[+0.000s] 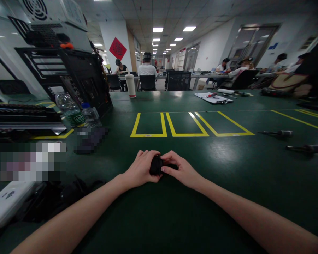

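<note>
Between my hands, low over the green tabletop (159,218), is a small black block-like part (155,165); its exact kind I cannot make out. My left hand (141,168) wraps round its left side, with the thumb below and fingers above. From the right, my right hand (182,170) pinches the part's right edge between thumb and fingertips. The fingers cover much of the part. Ahead of both hands, yellow tape outlines (148,135) mark the table.
Two screwdrivers (281,133) lie at the right. On the left stand a black computer chassis (84,77), a water bottle (69,107) and a blue-capped bottle (91,116). A white tumbler (130,84) and a clipboard (213,98) rest farther back. Several people sit beyond the table.
</note>
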`<state>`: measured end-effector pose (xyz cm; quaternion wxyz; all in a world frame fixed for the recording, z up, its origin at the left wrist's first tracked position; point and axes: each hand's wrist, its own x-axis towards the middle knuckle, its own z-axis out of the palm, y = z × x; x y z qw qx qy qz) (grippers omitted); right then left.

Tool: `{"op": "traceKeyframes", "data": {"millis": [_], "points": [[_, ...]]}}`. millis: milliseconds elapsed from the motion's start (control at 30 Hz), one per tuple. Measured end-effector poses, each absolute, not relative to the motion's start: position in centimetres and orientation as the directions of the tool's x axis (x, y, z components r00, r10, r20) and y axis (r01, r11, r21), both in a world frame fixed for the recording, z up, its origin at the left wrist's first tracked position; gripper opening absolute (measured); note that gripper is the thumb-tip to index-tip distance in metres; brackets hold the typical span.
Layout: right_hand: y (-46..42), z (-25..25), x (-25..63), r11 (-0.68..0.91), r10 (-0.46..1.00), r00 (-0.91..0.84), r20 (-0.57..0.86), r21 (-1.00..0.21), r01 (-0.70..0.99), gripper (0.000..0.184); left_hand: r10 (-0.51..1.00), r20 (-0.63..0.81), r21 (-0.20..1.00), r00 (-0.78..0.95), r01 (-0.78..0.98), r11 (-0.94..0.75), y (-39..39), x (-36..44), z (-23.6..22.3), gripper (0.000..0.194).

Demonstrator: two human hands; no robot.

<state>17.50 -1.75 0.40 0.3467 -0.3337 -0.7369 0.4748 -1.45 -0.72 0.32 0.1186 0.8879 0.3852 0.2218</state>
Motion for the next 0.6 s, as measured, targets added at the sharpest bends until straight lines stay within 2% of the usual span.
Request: {"op": "traceKeyframes", "data": {"millis": [200, 367, 600], "points": [[-1.67, 0.16, 17.29, 0.285, 0.832, -0.535, 0.149, -0.941, 0.181, 0.027, 0.741, 0.300, 0.395, 0.601, 0.629, -0.670, -0.68, -1.49, 0.26, 0.058], [-1.60, 0.02, 17.62, 0.404, 0.821, -0.524, 0.225, -0.878, 0.257, 0.033, 0.736, 0.305, 0.398, 0.604, 0.622, -0.675, -0.71, -1.54, 0.32, 0.060], [-1.61, 0.23, 17.27, 0.340, 0.839, -0.506, 0.201, -0.919, 0.198, 0.022, 0.743, 0.310, 0.385, 0.593, 0.636, -0.669, -0.68, -1.52, 0.12, 0.059]]}}
